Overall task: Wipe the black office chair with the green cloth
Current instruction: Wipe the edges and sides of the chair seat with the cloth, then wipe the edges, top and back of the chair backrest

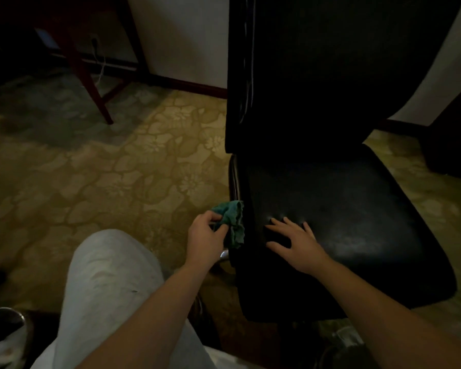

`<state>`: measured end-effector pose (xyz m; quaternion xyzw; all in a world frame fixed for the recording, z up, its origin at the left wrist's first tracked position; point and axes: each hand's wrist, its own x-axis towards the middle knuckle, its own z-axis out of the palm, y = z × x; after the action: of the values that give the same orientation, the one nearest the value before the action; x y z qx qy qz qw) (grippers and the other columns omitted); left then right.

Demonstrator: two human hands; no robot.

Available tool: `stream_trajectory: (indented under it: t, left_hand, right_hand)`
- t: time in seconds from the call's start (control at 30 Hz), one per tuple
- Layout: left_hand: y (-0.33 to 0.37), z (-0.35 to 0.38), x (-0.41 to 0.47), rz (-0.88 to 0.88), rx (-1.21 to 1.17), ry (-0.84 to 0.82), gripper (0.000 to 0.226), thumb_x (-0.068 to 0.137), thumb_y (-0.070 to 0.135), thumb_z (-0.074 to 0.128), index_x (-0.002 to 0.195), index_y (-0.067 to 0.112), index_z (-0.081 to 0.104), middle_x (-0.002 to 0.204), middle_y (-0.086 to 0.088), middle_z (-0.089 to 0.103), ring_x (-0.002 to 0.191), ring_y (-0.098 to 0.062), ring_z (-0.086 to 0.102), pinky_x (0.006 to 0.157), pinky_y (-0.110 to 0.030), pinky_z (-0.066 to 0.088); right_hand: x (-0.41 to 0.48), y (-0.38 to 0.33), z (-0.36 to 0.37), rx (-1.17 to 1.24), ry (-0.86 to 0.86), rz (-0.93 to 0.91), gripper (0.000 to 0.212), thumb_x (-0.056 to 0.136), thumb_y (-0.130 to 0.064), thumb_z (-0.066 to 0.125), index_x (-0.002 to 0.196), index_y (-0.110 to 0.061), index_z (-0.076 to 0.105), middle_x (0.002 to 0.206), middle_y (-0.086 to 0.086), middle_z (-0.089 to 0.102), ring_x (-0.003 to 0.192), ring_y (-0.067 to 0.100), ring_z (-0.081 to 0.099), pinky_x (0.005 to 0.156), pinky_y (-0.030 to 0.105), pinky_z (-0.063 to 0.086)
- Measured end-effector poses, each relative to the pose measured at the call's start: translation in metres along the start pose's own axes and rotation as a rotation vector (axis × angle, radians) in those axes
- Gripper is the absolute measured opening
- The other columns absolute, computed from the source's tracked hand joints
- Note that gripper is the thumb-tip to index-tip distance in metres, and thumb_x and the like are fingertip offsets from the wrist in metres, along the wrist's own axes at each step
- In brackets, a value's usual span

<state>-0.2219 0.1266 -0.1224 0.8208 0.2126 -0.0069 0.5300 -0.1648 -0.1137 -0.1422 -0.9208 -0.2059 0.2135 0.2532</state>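
The black office chair fills the right half of the view, its tall backrest rising above a glossy seat. My left hand grips the crumpled green cloth and holds it against the seat's left side edge. My right hand lies flat on the seat's near left part with fingers spread and holds nothing.
My knee in light trousers is bent at the lower left. A patterned yellow-green carpet covers the floor. Dark red wooden furniture legs stand at the back left, in front of a white wall with a dark baseboard.
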Motion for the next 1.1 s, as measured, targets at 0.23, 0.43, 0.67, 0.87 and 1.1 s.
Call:
stream_trajectory:
  t: [0.23, 0.43, 0.67, 0.87, 1.1]
  left_hand:
    - [0.014, -0.006, 0.004, 0.032, -0.084, -0.045, 0.011, 0.096, 0.018, 0.064, 0.106, 0.022, 0.06, 0.115, -0.007, 0.061, 0.086, -0.021, 0.059, 0.068, -0.028, 0.049]
    - [0.029, -0.013, 0.007, 0.09, -0.097, -0.024, 0.013, 0.095, 0.017, 0.065, 0.102, 0.027, 0.059, 0.115, -0.005, 0.06, 0.099, -0.02, 0.062, 0.084, -0.034, 0.055]
    - [0.041, -0.032, 0.018, 0.123, -0.171, 0.006, 0.011, 0.094, 0.016, 0.067, 0.095, 0.026, 0.062, 0.112, -0.008, 0.062, 0.097, -0.023, 0.064, 0.077, -0.033, 0.056]
    - [0.068, -0.052, 0.027, 0.169, -0.191, 0.09, 0.011, 0.094, 0.014, 0.066, 0.095, 0.024, 0.062, 0.111, -0.008, 0.062, 0.093, -0.017, 0.064, 0.062, -0.014, 0.049]
    - [0.102, -0.072, 0.028, 0.262, -0.246, 0.22, 0.017, 0.093, 0.015, 0.066, 0.094, 0.031, 0.063, 0.11, -0.002, 0.063, 0.096, -0.015, 0.066, 0.08, -0.041, 0.061]
  right_hand:
    - [0.01, -0.039, -0.001, -0.096, 0.257, 0.053, 0.044, 0.096, -0.034, 0.048, 0.14, -0.031, 0.047, 0.149, -0.008, 0.041, 0.138, 0.015, 0.033, 0.114, 0.043, 0.027]
    - [0.011, -0.048, -0.003, -0.035, 0.088, 0.112, 0.053, 0.101, -0.03, 0.037, 0.152, -0.028, 0.023, 0.159, -0.001, 0.022, 0.138, 0.022, 0.037, 0.112, 0.042, 0.031]
    - [0.021, -0.047, -0.023, -0.115, 0.079, 0.226, 0.059, 0.098, -0.038, 0.042, 0.152, -0.027, 0.021, 0.135, 0.009, 0.051, 0.115, 0.025, 0.055, 0.096, 0.038, 0.045]
    - [0.039, -0.085, -0.064, -0.042, 0.199, 0.106, 0.059, 0.098, -0.036, 0.046, 0.151, -0.024, 0.025, 0.144, 0.006, 0.043, 0.119, 0.022, 0.053, 0.091, 0.032, 0.047]
    - [0.052, -0.16, -0.124, -0.023, 0.632, -0.223, 0.06, 0.097, -0.03, 0.049, 0.151, -0.034, 0.021, 0.161, -0.007, 0.012, 0.142, 0.017, 0.028, 0.107, 0.037, 0.041]
